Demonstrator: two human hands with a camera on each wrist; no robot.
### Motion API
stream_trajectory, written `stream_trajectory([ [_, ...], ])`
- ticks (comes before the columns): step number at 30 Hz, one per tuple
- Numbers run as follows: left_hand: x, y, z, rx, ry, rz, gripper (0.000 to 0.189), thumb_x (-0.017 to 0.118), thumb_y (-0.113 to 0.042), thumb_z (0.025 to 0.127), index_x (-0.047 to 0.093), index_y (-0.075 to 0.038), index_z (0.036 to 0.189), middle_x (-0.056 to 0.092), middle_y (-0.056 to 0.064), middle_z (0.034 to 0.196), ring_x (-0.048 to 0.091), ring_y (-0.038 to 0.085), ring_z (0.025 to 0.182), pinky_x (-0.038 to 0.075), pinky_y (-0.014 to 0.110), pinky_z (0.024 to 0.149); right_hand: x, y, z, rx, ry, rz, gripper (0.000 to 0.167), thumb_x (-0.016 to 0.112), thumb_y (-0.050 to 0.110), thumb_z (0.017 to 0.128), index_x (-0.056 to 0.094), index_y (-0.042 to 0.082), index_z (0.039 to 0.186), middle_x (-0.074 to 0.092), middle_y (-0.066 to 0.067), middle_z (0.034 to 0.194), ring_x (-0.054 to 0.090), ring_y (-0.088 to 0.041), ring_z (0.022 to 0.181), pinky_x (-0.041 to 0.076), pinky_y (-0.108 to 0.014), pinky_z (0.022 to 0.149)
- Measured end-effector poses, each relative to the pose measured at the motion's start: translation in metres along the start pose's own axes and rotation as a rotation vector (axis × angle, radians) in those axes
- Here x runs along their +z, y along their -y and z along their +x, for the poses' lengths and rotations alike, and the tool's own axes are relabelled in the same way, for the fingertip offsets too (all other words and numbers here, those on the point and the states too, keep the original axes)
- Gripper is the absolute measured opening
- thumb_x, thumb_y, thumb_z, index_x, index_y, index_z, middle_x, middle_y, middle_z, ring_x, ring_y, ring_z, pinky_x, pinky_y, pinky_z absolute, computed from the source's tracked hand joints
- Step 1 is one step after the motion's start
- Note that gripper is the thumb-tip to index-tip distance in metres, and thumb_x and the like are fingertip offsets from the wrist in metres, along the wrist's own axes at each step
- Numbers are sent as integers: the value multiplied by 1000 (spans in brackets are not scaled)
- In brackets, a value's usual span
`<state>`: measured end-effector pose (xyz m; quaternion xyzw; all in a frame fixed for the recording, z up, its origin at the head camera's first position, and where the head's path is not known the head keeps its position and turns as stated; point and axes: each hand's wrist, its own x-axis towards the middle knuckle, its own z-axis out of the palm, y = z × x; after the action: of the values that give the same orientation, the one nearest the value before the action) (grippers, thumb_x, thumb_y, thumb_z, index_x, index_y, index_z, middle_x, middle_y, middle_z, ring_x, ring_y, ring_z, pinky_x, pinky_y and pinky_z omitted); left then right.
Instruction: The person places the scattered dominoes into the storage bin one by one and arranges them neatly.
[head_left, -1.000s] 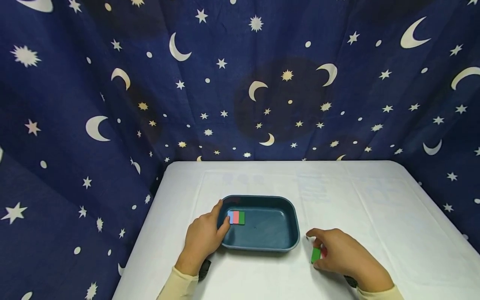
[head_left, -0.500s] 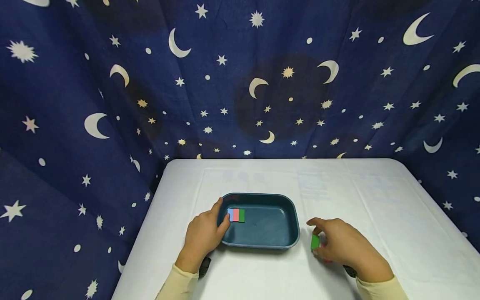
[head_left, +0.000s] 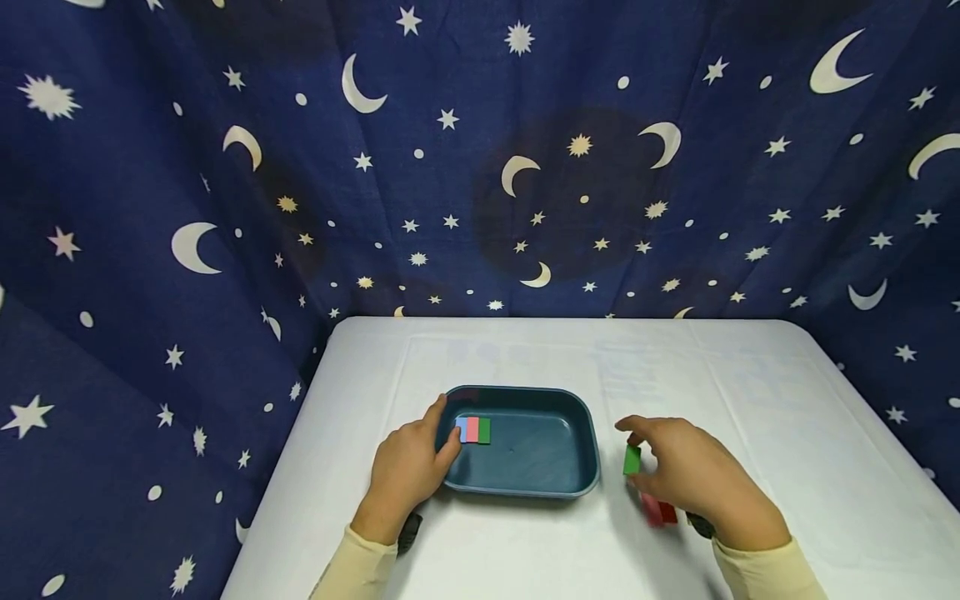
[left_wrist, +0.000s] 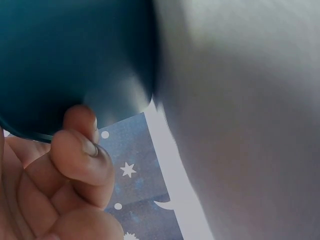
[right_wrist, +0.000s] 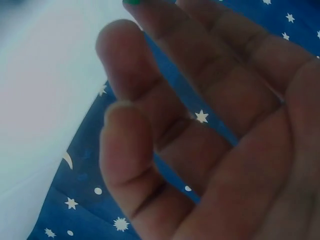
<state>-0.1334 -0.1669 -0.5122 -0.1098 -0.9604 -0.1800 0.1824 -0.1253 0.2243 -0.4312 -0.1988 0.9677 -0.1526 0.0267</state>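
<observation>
My left hand (head_left: 408,467) grips the left rim of a dark teal plastic tub (head_left: 525,487), its thumb over the inside of the wall. In the left wrist view curled fingers (left_wrist: 82,160) lie against the edge of the tub. A green block (head_left: 483,431), a pink block (head_left: 472,430) and a light blue block (head_left: 461,429) lie side by side in the tub, the blue one partly behind the thumb. Right of the tub, my right hand (head_left: 686,467) pinches another green block (head_left: 632,460) between thumb and fingers; only a sliver of green shows in the right wrist view.
Below my right hand, a pink block (head_left: 651,508) and a red block (head_left: 667,512) lie on the white-covered table (head_left: 750,375), partly hidden by the hand. A navy curtain with moons and stars (head_left: 450,183) surrounds the table's back and sides.
My right hand has moved away from the front edge with the green block pinched, uncovering the pink and red blocks. The left hand and the tub hold their place.
</observation>
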Motion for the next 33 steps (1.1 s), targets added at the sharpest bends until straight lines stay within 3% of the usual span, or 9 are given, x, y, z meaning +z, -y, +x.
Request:
stream_trajectory([
  [7, 0, 2, -1, 9, -9, -7, 61, 64, -47, 102, 60, -8, 149, 76, 12, 84, 71, 23, 67, 53, 41, 53, -9, 6, 12, -42, -66, -39, 59, 91, 18, 72, 71, 14, 128, 71, 12, 95, 62, -13, 83, 53, -41, 73],
  [12, 0, 2, -1, 11, -15, -7, 61, 65, -47, 101, 60, -8, 149, 75, 11, 82, 71, 23, 66, 52, 40, 52, -12, 15, 20, -107, -107, -58, 59, 90, 18, 72, 72, 15, 128, 70, 13, 96, 65, -15, 88, 53, -43, 76],
  [19, 0, 3, 0, 13, -15, -2, 61, 65, -47, 101, 60, -8, 149, 76, 11, 84, 71, 23, 66, 52, 40, 51, -12, 30, 37, -139, -92, -61, 58, 92, 22, 75, 72, 13, 129, 72, 10, 98, 65, -16, 93, 54, -45, 79],
  [26, -2, 2, 0, 5, 4, 10, 62, 62, -48, 102, 60, -10, 150, 75, 11, 81, 71, 24, 65, 52, 40, 51, -5, 46, 55, -188, -67, -24, 59, 92, 20, 76, 72, 11, 131, 75, 3, 112, 68, -19, 101, 55, -48, 86],
  [33, 1, 1, 0, -1, 9, 10, 62, 62, -48, 101, 60, -10, 149, 74, 11, 81, 71, 24, 65, 51, 40, 50, -2, 61, 72, -231, -50, -26, 57, 93, 23, 77, 73, 14, 130, 74, 4, 112, 67, -17, 100, 55, -47, 86],
])
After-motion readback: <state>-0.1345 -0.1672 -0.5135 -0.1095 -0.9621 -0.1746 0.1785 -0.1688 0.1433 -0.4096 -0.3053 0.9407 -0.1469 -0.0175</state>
